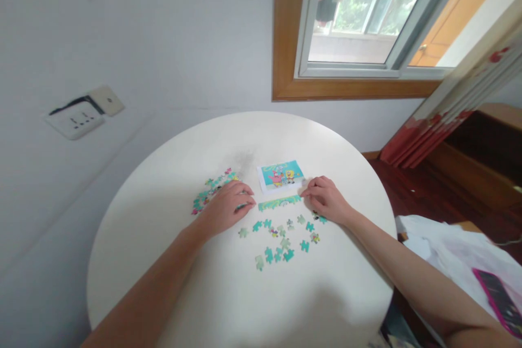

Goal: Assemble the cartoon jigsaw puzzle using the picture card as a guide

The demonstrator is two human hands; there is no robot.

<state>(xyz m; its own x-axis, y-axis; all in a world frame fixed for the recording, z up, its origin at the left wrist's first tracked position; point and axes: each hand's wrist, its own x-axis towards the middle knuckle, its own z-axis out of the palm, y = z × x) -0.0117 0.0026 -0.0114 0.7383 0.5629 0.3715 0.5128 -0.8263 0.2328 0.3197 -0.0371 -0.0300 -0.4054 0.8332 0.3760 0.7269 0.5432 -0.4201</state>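
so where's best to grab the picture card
Probably pinch the picture card by its far right corner, coming from the right: it lies flat, that corner looks uncovered, and the joined puzzle strip lies close along its near edge.

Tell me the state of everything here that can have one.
Puzzle strip: joined in a row
Loose pieces: separate, scattered
Piece pile: bunched, partly hidden
Picture card: flat, picture up
Left hand: fingers bent, near strip's left end
Right hand: fingertips at strip's right end
Phone: lying dark side up
Curtain: gathered aside
Wall socket: no plug visible
Window: unclear whether open
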